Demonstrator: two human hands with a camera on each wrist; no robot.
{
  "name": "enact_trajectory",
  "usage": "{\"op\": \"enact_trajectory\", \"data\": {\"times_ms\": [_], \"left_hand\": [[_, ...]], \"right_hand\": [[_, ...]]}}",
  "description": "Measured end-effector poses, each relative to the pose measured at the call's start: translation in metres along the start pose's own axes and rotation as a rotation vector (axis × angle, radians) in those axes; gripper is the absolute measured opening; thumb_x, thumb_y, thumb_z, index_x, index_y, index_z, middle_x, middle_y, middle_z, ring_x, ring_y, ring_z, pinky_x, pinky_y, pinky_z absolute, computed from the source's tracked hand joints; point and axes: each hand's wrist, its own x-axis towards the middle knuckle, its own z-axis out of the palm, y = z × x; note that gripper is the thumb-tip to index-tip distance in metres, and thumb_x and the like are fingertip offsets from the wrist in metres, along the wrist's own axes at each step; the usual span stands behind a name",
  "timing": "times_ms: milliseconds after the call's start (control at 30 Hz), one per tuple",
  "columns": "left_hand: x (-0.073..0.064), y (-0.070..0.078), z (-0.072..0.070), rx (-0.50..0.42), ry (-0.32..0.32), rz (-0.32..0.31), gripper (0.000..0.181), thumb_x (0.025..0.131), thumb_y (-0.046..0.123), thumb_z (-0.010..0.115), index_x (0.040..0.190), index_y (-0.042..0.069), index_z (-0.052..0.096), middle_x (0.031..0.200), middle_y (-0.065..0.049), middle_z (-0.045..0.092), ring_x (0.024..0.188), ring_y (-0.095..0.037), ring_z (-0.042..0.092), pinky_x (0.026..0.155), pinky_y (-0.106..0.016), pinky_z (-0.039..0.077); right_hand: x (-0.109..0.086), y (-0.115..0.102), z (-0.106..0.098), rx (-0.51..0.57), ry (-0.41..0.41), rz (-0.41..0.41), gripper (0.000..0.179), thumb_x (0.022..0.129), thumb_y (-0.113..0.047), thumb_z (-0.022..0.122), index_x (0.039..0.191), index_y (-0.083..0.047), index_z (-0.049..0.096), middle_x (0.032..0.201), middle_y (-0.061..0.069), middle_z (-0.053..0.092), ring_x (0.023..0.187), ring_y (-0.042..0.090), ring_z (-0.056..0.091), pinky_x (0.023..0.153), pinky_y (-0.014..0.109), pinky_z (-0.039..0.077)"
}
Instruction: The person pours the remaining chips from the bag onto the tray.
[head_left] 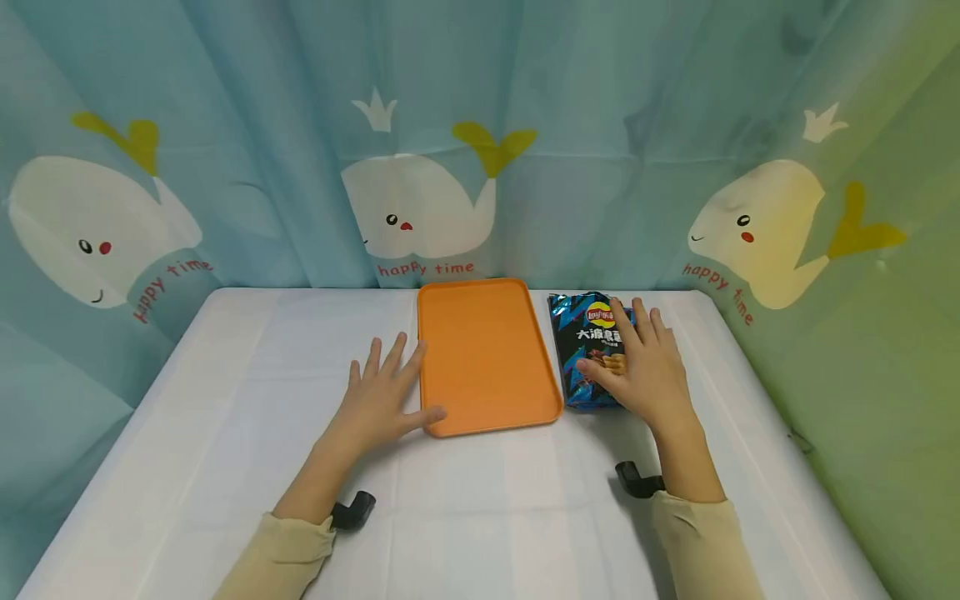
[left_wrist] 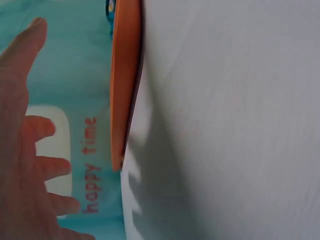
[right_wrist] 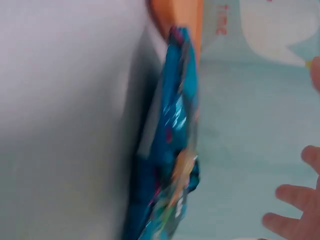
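An orange rectangular tray (head_left: 487, 358) lies flat near the back of the white table, its raised rim facing up. My left hand (head_left: 382, 396) is spread over the tray's left edge; in the left wrist view its fingers (left_wrist: 52, 167) stand apart from the tray's side (left_wrist: 125, 85). Just right of the tray lies a black and blue bag of chips (head_left: 588, 350). Above the bag's right part hovers my right hand (head_left: 645, 367), fingers spread, hiding that side. The right wrist view shows a gap between the fingers (right_wrist: 295, 197) and the chip bag (right_wrist: 172, 135).
A white cloth covers the table (head_left: 465, 517). Behind it hangs a blue-green curtain (head_left: 585, 208) printed with whales, and it wraps round both sides. Black curved pieces (head_left: 352, 511) are worn at both wrists, by the beige sleeves (head_left: 281, 554).
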Motion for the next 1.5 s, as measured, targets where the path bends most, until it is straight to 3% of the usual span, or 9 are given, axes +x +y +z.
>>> {"op": "enact_trajectory", "data": {"times_ms": [167, 300, 433, 567, 933, 1000, 1100, 1233, 1500], "left_hand": [[-0.004, 0.008, 0.008, -0.024, -0.106, 0.046, 0.096, 0.084, 0.077, 0.054, 0.159, 0.023, 0.027, 0.165, -0.018, 0.018, 0.147, -0.056, 0.009, 0.104, -0.082, 0.015], [-0.007, 0.011, 0.009, -0.033, -0.173, 0.068, 0.073, 0.090, 0.066, 0.057, 0.151, 0.027, 0.046, 0.164, -0.018, 0.022, 0.147, -0.056, 0.013, 0.104, -0.082, 0.014], [-0.007, 0.010, 0.005, -0.033, -0.133, 0.059, 0.048, 0.091, 0.056, 0.064, 0.125, 0.023, 0.068, 0.162, -0.015, 0.030, 0.145, -0.054, 0.023, 0.106, -0.079, 0.016], [-0.005, 0.008, 0.002, -0.023, -0.086, 0.059, 0.031, 0.088, 0.052, 0.070, 0.099, 0.024, 0.069, 0.157, -0.014, 0.040, 0.142, -0.054, 0.031, 0.107, -0.077, 0.020], [-0.004, -0.001, -0.003, -0.039, -0.093, 0.058, 0.041, 0.075, 0.059, 0.079, 0.087, 0.022, 0.067, 0.155, -0.015, 0.042, 0.137, -0.049, 0.041, 0.109, -0.071, 0.028], [-0.004, -0.002, -0.003, -0.049, -0.103, 0.056, 0.046, 0.072, 0.060, 0.081, 0.091, 0.021, 0.067, 0.157, -0.016, 0.040, 0.138, -0.048, 0.041, 0.109, -0.071, 0.027], [-0.005, -0.003, -0.003, -0.057, -0.120, 0.058, 0.064, 0.068, 0.060, 0.084, 0.115, 0.018, 0.068, 0.161, -0.016, 0.032, 0.140, -0.048, 0.037, 0.110, -0.071, 0.025], [-0.006, -0.004, -0.001, -0.039, -0.145, 0.056, 0.101, 0.069, 0.060, 0.083, 0.151, 0.017, 0.045, 0.164, -0.016, 0.024, 0.143, -0.049, 0.032, 0.110, -0.072, 0.024], [-0.006, -0.004, -0.002, -0.003, -0.204, -0.063, 0.120, 0.069, 0.069, 0.078, 0.160, 0.014, 0.022, 0.166, -0.017, 0.017, 0.146, -0.055, 0.019, 0.102, -0.082, 0.018]], "right_hand": [[-0.003, 0.017, 0.003, 0.015, -0.080, 0.100, 0.099, 0.086, -0.066, 0.064, 0.161, -0.019, 0.020, 0.160, 0.028, 0.025, 0.142, 0.053, 0.027, 0.108, 0.072, 0.026], [-0.005, 0.026, 0.003, 0.007, -0.175, 0.168, 0.097, 0.089, -0.067, 0.059, 0.161, -0.015, 0.020, 0.158, 0.032, 0.026, 0.139, 0.057, 0.028, 0.103, 0.075, 0.029], [-0.005, 0.032, 0.001, 0.002, -0.258, 0.248, 0.098, 0.090, -0.070, 0.053, 0.160, -0.012, 0.018, 0.156, 0.036, 0.024, 0.135, 0.062, 0.030, 0.095, 0.079, 0.032], [-0.004, 0.038, -0.001, 0.005, -0.324, 0.330, 0.100, 0.090, -0.072, 0.051, 0.160, -0.010, 0.016, 0.154, 0.037, 0.027, 0.132, 0.061, 0.034, 0.093, 0.079, 0.035], [-0.003, 0.044, -0.001, 0.064, -0.425, 0.531, 0.102, 0.091, -0.069, 0.051, 0.158, 0.000, 0.016, 0.150, 0.039, 0.032, 0.135, 0.059, 0.033, 0.102, 0.072, 0.033], [-0.004, 0.046, -0.001, 0.068, -0.426, 0.554, 0.097, 0.094, -0.063, 0.053, 0.157, 0.001, 0.016, 0.150, 0.040, 0.030, 0.135, 0.059, 0.031, 0.103, 0.072, 0.033], [-0.004, 0.048, 0.001, 0.081, -0.413, 0.575, 0.088, 0.097, -0.051, 0.054, 0.157, 0.001, 0.016, 0.150, 0.040, 0.030, 0.135, 0.060, 0.031, 0.104, 0.072, 0.032], [-0.005, 0.053, 0.007, 0.109, -0.337, 0.574, 0.081, 0.098, -0.042, 0.056, 0.158, -0.003, 0.019, 0.142, 0.035, 0.047, 0.127, 0.055, 0.045, 0.097, 0.069, 0.040], [-0.005, 0.054, 0.016, 0.296, -0.062, 0.570, 0.059, 0.100, -0.025, 0.055, 0.152, -0.002, 0.039, 0.130, 0.031, 0.057, 0.115, 0.046, 0.054, 0.086, 0.056, 0.049]]}}
